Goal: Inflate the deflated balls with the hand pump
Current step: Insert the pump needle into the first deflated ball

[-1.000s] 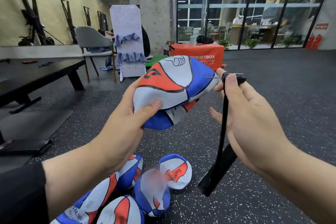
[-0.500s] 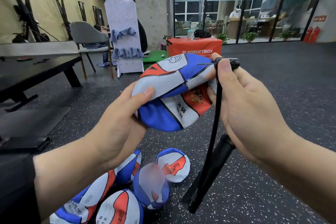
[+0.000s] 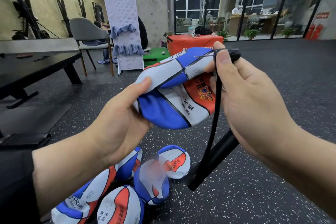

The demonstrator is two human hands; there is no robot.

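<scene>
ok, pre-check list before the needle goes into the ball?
1. Ball held: ok. The left hand grips the deflated ball by its folded edge.
2. Needle end held: ok. The right hand pinches the black hose end, with the needle pointing left over the ball.
3. Valve located: cannot tell. No valve hole is visible on the panels facing the camera.
4. Needle seated: not ok. Its tip lies over a blue panel, not in the ball.
5. Pump body secured: cannot tell. The pump barrel hangs below the right hand on the hose.
6. More balls waiting: ok. Flat balls lie on the floor below.
</scene>
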